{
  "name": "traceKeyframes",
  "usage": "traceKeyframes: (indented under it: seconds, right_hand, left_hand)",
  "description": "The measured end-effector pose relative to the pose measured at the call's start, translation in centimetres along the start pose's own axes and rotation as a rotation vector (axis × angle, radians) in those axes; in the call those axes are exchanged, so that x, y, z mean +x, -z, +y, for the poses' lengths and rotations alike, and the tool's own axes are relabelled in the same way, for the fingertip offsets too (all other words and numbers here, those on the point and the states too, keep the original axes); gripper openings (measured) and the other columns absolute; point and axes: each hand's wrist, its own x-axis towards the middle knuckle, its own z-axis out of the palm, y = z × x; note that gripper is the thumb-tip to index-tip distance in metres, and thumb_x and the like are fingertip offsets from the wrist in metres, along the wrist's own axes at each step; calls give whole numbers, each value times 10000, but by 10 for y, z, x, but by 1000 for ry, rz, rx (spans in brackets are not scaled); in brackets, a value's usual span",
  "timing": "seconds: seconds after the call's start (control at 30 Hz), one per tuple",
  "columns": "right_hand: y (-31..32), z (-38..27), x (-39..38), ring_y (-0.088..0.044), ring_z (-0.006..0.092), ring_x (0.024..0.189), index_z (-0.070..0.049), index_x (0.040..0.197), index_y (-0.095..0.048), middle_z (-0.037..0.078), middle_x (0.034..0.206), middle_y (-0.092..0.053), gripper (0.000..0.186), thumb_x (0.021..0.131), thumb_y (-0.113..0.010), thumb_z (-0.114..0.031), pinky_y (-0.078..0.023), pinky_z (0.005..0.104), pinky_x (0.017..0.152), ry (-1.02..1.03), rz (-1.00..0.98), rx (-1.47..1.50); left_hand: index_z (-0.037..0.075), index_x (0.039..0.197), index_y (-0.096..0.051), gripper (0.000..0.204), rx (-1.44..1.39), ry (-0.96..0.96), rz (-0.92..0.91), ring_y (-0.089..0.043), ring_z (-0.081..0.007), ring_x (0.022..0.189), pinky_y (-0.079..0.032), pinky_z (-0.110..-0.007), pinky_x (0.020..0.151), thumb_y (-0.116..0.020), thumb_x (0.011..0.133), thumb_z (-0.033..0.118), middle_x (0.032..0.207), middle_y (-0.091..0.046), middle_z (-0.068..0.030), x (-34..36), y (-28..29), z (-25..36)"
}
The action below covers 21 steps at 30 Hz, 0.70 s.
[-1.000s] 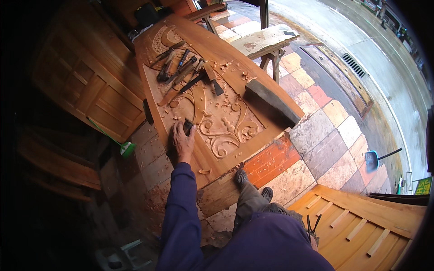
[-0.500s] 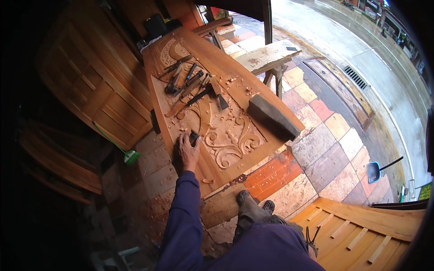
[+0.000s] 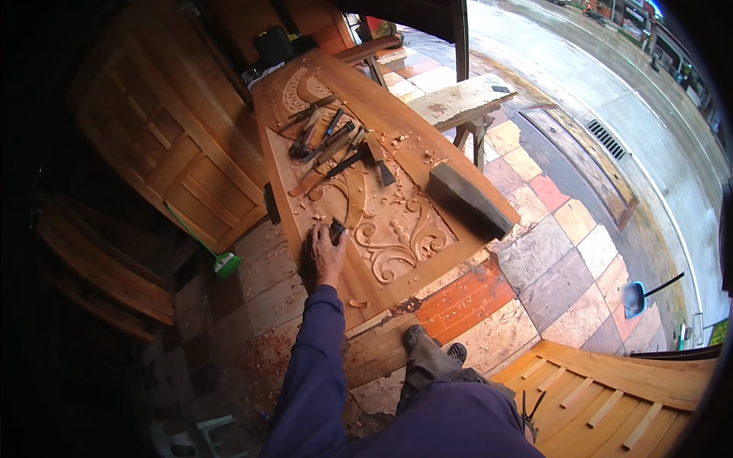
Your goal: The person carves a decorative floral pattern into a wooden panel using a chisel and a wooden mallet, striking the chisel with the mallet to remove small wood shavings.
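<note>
My left hand (image 3: 330, 250) rests on the lower left part of a long carved wooden panel (image 3: 366, 292), fingers curled round a small dark object (image 3: 336, 230) I cannot make out fully. Beside it is the carved scrollwork (image 3: 401, 240), sprinkled with wood shavings. Farther up the panel lies a pile of chisels and other tools (image 3: 321, 137), with a broad dark-headed tool (image 3: 385, 172) at its right. A long dark grey block (image 3: 469, 200) lies along the panel's right side. My right hand is out of view.
Wooden doors (image 3: 168, 145) lean at left, near curved planks (image 3: 107, 267) and a green broom (image 3: 227, 263). A trestle bench (image 3: 469, 99) stands beyond the panel. A blue dustpan (image 3: 634, 300) is at right, a slatted wooden door (image 3: 595, 382) lower right, the wet street (image 3: 557, 53) beyond.
The view has shifted, so the panel and surroundings appear a little lower and farther right. My left hand stays on the dark object at the same part of the panel.
</note>
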Motion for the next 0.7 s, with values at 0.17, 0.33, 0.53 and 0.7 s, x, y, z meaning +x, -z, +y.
traceKeyframes:
  seconds: [0.17, 0.33, 0.53, 0.7]
  right_hand:
    - [-1, 0, -5, -547, 320, 1353, -7, 1479, -523, 192, 1456, -569, 482, 1082, -525, -280, -415, 443, 1156, 6, -7, -1]
    - [0, 1, -5, -550, 313, 1350, -3, 1475, -525, 191, 1453, -572, 478, 1084, -523, -277, -416, 435, 1156, 7, -9, 1]
    - [0, 0, -9, -553, 306, 1346, 1, 1471, -527, 190, 1449, -576, 474, 1086, -521, -274, -418, 426, 1156, 14, -22, 7]
    - [3, 2, -11, -556, 299, 1343, 5, 1468, -529, 188, 1446, -579, 470, 1087, -520, -271, -419, 418, 1155, 14, -28, 12]
  left_hand:
    - [-54, 1282, -607, 596, -17, 39, 3, -533, -448, 1302, -426, -489, 1115, -721, 949, 427, 1407, -573, -267, -2, 0, -1]
    - [-61, 1281, -605, 596, -33, 23, 22, -531, -451, 1303, -429, -490, 1112, -718, 953, 424, 1400, -578, -270, -3, -1, 1]
    - [-59, 1286, -605, 589, -30, 15, 13, -525, -453, 1314, -422, -494, 1120, -716, 957, 417, 1400, -580, -270, -2, 3, 3]
    - [-57, 1299, -603, 597, -25, 17, 8, -519, -450, 1327, -413, -491, 1134, -714, 960, 422, 1415, -572, -275, -3, 1, 5]
